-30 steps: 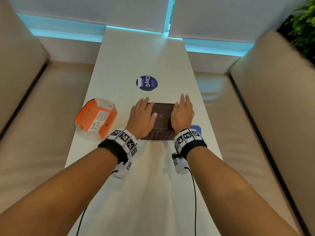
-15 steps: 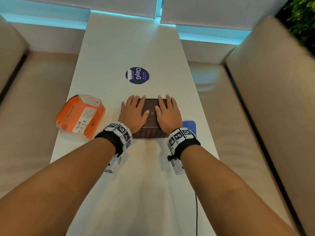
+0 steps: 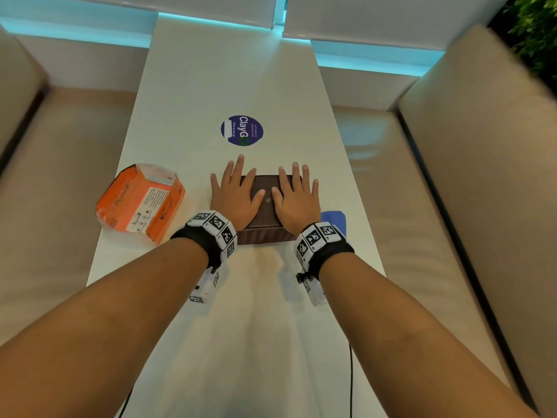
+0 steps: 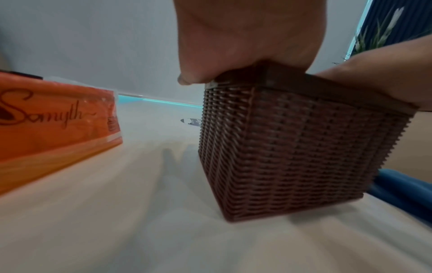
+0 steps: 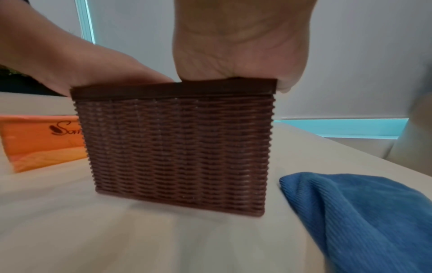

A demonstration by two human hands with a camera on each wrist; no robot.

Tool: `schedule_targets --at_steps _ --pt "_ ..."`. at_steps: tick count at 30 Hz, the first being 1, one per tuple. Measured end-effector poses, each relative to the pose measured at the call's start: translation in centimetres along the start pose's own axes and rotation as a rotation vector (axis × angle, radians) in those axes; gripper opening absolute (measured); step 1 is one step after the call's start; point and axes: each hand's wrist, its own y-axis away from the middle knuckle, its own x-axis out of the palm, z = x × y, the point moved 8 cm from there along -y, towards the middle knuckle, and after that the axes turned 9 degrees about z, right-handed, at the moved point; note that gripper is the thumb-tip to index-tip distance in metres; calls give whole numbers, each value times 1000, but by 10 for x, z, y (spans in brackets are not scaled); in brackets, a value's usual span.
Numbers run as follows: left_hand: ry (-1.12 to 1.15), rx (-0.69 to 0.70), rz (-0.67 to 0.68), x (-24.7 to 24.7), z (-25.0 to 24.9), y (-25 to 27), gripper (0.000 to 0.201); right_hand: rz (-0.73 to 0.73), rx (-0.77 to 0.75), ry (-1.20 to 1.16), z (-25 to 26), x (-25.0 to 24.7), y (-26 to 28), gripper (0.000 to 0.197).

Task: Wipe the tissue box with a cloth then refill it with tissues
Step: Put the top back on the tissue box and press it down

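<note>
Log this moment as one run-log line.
left hand: flat on lid | right hand: flat on lid | brown woven tissue box: closed | blue cloth: untouched

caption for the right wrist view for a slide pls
Both hands rest flat on the lid of a brown woven tissue box, blue cloth beside it.

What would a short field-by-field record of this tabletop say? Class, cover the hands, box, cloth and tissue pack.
left hand: flat on the lid, fingers straight
right hand: flat on the lid, fingers straight
tissue box: brown woven, lid on, standing on the white table
cloth: blue, lying right of the box, untouched
tissue pack: orange, lying left of the box
sticker: round, beyond the box
</note>
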Motion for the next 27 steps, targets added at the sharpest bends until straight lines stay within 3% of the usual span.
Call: schedule_targets --at_steps 3,9,14,21,25,27 --pt "-54 14 -1 2 -1 1 61 -31 -14 -18 1 -1 2 57" --pt "-32 -34 141 5 -3 -8 56 80 3 -23 3 1 -4 57" --pt "1 -100 0 4 -1 0 58 -27 13 -12 4 0 2 61" --pt "215 -141 34 6 9 -3 65 42 50 -164 -4 0 -1 65" --pt "670 -315 17 11 26 6 83 17 91 -219 -8 1 2 63" --pt "723 -362 17 12 27 11 85 51 107 -237 -6 2 4 63"
